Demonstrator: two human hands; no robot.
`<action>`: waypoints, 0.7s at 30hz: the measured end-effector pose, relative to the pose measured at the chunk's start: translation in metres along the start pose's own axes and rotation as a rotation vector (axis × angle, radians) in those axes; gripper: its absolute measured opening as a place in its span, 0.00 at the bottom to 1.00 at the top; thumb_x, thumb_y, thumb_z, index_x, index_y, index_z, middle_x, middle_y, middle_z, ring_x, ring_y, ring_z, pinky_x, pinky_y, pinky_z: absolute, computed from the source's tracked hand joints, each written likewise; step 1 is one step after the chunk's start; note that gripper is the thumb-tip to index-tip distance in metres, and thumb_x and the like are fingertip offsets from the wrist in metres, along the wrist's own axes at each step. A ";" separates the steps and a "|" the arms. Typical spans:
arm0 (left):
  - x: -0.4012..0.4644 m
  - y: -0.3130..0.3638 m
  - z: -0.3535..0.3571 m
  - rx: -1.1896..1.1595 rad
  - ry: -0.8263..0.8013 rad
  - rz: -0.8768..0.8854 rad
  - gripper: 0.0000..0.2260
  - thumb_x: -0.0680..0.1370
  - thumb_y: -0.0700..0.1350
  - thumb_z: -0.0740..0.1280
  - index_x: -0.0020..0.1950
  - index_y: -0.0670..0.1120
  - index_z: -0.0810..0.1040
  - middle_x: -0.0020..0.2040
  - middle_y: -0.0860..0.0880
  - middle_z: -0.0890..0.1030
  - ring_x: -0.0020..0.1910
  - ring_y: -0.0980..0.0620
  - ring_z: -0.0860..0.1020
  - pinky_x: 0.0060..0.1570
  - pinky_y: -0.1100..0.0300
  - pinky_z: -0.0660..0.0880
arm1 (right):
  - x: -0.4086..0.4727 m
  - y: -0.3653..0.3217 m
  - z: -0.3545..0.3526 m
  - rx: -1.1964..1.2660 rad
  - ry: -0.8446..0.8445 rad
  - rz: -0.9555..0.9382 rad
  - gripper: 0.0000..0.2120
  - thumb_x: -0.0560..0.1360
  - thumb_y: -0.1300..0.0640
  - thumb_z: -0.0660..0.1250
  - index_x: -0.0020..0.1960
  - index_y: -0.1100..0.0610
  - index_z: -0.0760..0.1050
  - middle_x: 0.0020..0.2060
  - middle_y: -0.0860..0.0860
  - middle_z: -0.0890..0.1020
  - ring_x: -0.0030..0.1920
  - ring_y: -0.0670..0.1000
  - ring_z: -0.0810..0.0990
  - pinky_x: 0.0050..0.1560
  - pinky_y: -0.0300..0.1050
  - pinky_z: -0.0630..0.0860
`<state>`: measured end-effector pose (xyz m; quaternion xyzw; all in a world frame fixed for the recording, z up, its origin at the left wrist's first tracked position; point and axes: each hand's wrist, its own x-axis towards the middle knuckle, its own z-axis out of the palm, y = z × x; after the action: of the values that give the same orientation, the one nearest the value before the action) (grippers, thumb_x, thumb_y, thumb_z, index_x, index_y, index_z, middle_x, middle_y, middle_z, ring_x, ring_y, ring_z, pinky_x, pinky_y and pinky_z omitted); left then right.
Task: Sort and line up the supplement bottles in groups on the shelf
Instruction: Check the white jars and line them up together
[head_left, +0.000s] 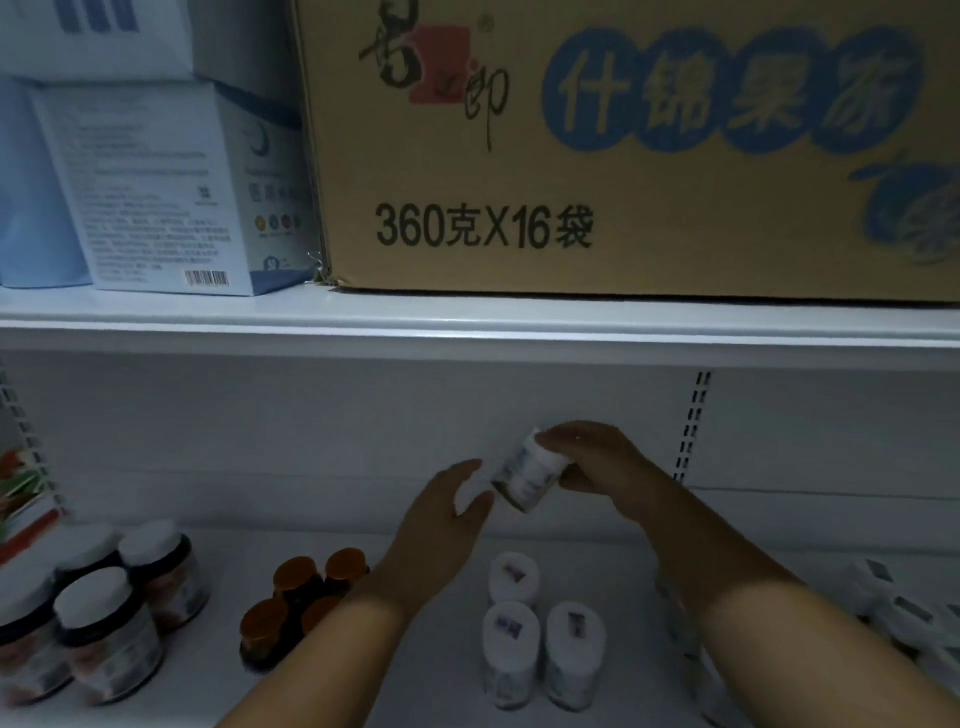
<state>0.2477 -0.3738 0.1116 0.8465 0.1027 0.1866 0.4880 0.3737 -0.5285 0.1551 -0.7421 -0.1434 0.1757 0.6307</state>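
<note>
The right hand (587, 457) grips a tilted white bottle (522, 475); the left hand (447, 514), fingers open, touches it at eight o'clock. Three white bottles (540, 629) stand below, orange-capped bottles (306, 597) at nine o'clock.

on the cardboard carton (623, 156) above your hands you can read "360克x16袋" in black and "什锦果冻" in pale letters on blue circles. the small print on the white box (156, 197) to its left and the bottle labels are too blurred.

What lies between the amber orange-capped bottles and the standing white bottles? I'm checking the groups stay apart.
The left forearm crosses that gap in the head view, partly hiding the amber bottles; beside it is bare shelf up to the white bottles.
</note>
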 end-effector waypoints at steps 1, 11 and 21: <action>-0.004 0.012 0.000 -0.149 -0.006 -0.026 0.16 0.79 0.48 0.64 0.66 0.55 0.69 0.68 0.52 0.71 0.64 0.56 0.70 0.64 0.63 0.65 | -0.018 -0.007 -0.005 0.086 -0.021 -0.019 0.06 0.72 0.55 0.72 0.47 0.56 0.80 0.47 0.56 0.82 0.44 0.51 0.81 0.46 0.44 0.80; -0.043 0.078 0.026 -0.830 -0.180 -0.121 0.09 0.75 0.45 0.65 0.54 0.46 0.77 0.41 0.45 0.85 0.37 0.45 0.84 0.32 0.57 0.80 | -0.128 -0.007 -0.041 0.291 0.087 -0.142 0.08 0.74 0.56 0.66 0.51 0.59 0.76 0.46 0.58 0.83 0.43 0.54 0.83 0.38 0.43 0.81; -0.062 0.085 0.050 -0.789 -0.223 -0.242 0.12 0.77 0.47 0.63 0.52 0.39 0.77 0.44 0.39 0.84 0.41 0.40 0.83 0.36 0.56 0.81 | -0.142 0.007 -0.048 0.148 0.225 -0.032 0.14 0.77 0.46 0.62 0.47 0.58 0.76 0.38 0.58 0.82 0.32 0.55 0.80 0.30 0.42 0.78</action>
<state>0.2116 -0.4783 0.1488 0.5916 0.0688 0.0602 0.8011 0.2677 -0.6333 0.1665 -0.7061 -0.0702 0.0915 0.6987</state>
